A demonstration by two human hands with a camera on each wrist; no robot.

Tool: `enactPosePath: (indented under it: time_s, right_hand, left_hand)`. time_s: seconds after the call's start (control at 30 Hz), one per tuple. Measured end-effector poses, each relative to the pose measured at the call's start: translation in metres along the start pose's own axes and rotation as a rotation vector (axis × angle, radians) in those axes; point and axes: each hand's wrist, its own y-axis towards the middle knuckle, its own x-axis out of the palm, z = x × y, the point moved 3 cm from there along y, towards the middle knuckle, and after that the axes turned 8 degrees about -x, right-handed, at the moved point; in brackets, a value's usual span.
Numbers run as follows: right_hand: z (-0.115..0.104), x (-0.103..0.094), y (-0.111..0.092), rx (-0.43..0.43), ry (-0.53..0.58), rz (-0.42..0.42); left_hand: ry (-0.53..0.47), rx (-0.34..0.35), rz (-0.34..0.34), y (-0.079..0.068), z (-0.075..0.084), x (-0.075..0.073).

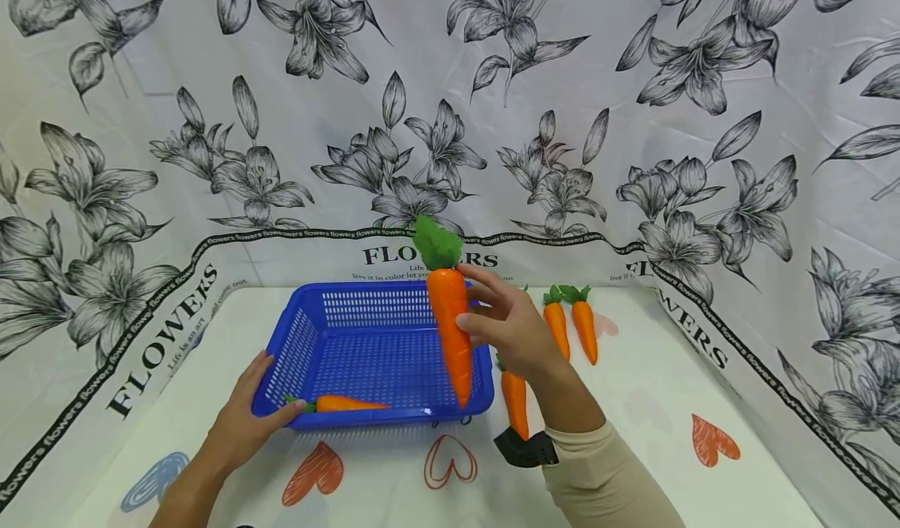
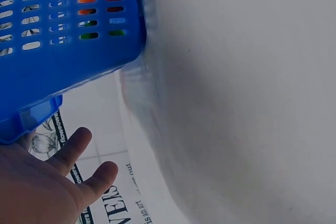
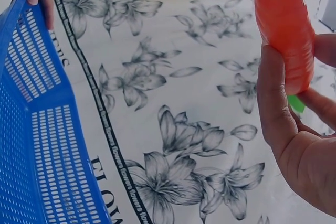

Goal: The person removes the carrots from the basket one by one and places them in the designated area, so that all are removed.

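Note:
My right hand [image 1: 509,321] pinches a toy carrot [image 1: 450,333] between thumb and fingers, holding it over the right part of a blue plastic basket [image 1: 380,416]. The carrot's green leaves point up and its tip points down. In the right wrist view, the fingers [image 3: 273,93] press on both sides of the orange carrot [image 3: 286,30]. At the basket's near left corner, my left hand [image 1: 242,415] holds the rim, thumb over the edge. Two fingers spread apart outside the basket wall in the left wrist view. A second carrot [image 1: 348,403] lies inside the basket along the near wall.
Right of the basket, more carrots lie on the white table: one near carrot [image 1: 516,403] and two farther ones [image 1: 585,331], partly behind my right hand. A black object [image 1: 523,448] shows by my right sleeve. A flower-printed cloth [image 1: 562,145] hangs behind the table.

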Motion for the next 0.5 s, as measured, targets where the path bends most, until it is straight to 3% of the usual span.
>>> enactPosePath:
  time_s: [0.5]
  right_hand:
    - [-0.016,-0.032,-0.024,-0.028,0.016,0.09]
  left_hand:
    - [0.0,-0.003,-0.002,0.001,-0.002,0.001]
